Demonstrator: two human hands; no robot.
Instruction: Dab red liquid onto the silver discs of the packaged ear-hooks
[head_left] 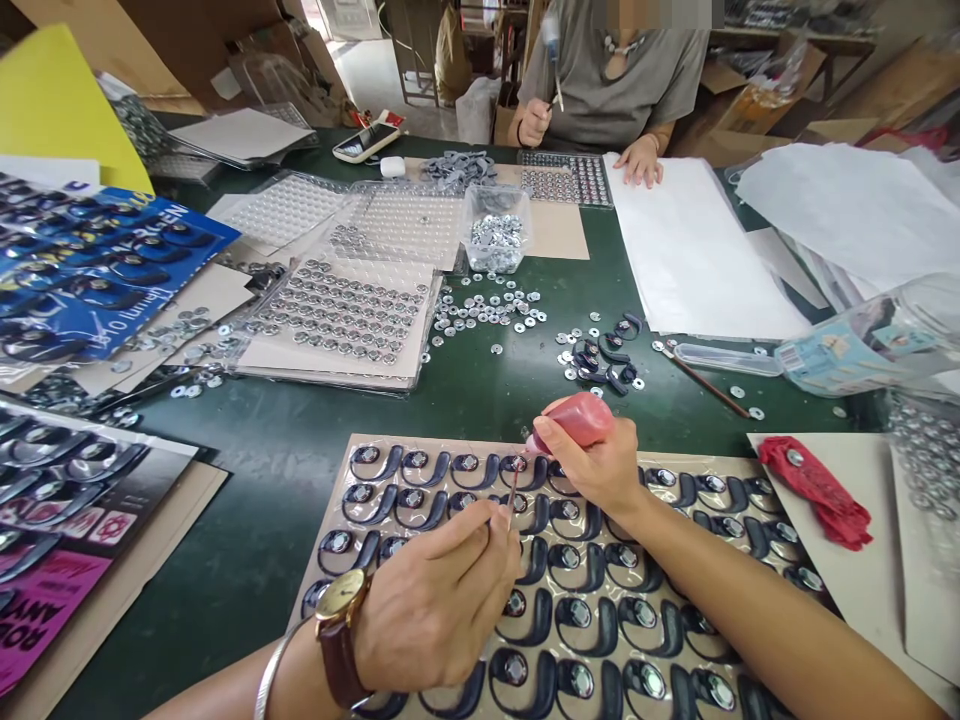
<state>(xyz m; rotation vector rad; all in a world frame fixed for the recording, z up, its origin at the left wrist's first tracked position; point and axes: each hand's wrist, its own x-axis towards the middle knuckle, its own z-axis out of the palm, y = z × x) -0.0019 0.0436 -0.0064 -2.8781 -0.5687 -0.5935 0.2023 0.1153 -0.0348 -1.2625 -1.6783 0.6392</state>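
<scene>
My left hand (439,605), with a watch on its wrist, is closed in a pinch on a thin stick (512,500) whose tip points at an earpiece in the top row. My right hand (592,465) is wrapped round a small pink squeeze bottle (577,418), its nozzle aimed down at that same earpiece. Both hands hover over a clear blister tray (750,470) on cardboard, filled with rows of dark ear-hook pieces that carry shiny round discs.
Loose metal discs (487,310) and a few dark hooks (604,360) lie beyond the tray. A clear tub of discs (495,228), more filled trays (337,315), printed cards (90,260) at left, a red cloth (817,490) at right. A person sits opposite holding a tool.
</scene>
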